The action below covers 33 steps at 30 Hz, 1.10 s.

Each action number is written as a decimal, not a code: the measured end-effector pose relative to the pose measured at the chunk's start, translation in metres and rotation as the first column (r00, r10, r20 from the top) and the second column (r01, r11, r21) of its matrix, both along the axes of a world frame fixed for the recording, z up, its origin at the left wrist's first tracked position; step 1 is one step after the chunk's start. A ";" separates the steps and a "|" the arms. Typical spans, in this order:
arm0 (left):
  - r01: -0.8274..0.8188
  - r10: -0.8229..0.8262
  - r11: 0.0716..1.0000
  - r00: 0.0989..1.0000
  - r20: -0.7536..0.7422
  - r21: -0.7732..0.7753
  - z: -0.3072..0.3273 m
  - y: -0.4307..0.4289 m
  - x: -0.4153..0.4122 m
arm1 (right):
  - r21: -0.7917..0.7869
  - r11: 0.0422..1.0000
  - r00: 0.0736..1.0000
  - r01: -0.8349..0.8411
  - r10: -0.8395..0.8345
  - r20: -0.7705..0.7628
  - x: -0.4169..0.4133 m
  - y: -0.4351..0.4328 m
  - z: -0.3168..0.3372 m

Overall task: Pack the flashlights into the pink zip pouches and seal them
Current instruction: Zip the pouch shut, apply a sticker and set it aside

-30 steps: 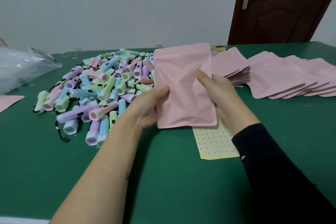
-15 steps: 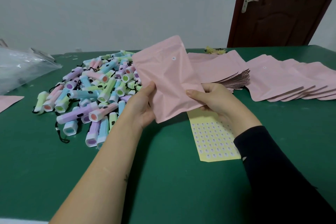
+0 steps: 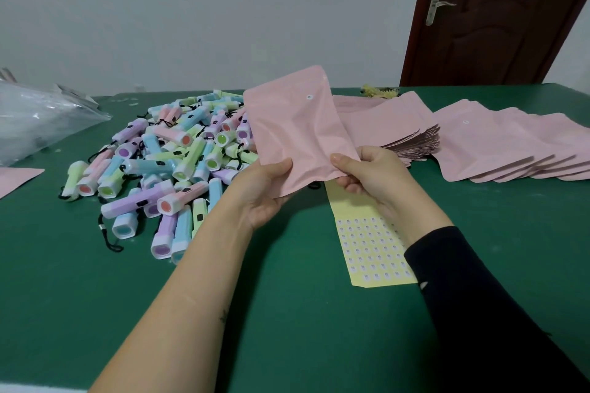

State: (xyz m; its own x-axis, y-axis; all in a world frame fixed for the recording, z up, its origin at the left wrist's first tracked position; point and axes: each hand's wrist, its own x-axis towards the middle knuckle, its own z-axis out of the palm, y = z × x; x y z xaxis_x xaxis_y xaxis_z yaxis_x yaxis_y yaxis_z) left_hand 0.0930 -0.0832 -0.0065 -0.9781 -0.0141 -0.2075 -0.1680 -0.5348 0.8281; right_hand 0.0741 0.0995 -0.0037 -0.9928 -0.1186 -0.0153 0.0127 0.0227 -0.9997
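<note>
Above the green table (image 3: 287, 313), both hands pinch one pink pouch (image 3: 297, 127) by its near edge: left hand (image 3: 266, 191) with thumb on top, right hand (image 3: 370, 174) likewise. Flashlights (image 3: 166, 162) lie heaped to the left, spare pouches (image 3: 498, 143) fanned right, sticker sheet (image 3: 370, 249) beneath.

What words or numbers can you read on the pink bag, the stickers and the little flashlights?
No text can be read anywhere.
Sticker sheet: tiny marks on each sticker, too small to read.
Pink pouch: plain, only a small round spot.
Flashlights: no label shows.
</note>
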 end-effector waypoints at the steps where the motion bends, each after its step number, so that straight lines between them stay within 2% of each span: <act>1: 0.009 -0.009 1.000 1.000 -0.010 -0.005 0.000 0.001 0.001 | 0.010 1.000 1.000 0.000 0.000 -0.008 0.000 0.000 0.000; 9: 0.054 -0.059 0.995 0.997 -0.048 -0.085 0.001 0.001 0.004 | -0.064 0.991 0.987 -0.116 0.122 0.108 0.001 0.001 -0.001; 15: 0.066 -0.072 0.992 0.995 -0.064 -0.104 0.000 0.001 0.004 | 0.037 0.992 0.991 -0.119 0.117 0.069 0.001 0.004 0.000; 21: 0.129 -0.150 0.977 0.982 -0.114 -0.169 -0.001 -0.001 0.004 | -0.024 0.991 0.983 -0.130 0.132 0.128 0.005 -0.001 0.001; 25: 0.184 -0.219 0.949 0.969 -0.117 -0.256 -0.001 -0.002 0.006 | 0.011 0.998 0.995 -0.056 0.055 0.078 0.005 -0.001 0.001; 28: 0.216 -0.264 0.904 0.961 -0.084 -0.369 -0.002 0.001 0.007 | -0.027 1.000 0.999 0.000 0.001 0.050 0.003 -0.006 0.000; 33: 0.024 -0.115 0.814 0.986 -0.120 -0.581 -0.006 0.004 0.006 | 0.001 0.996 0.994 -0.088 0.087 0.066 0.006 -0.013 -0.001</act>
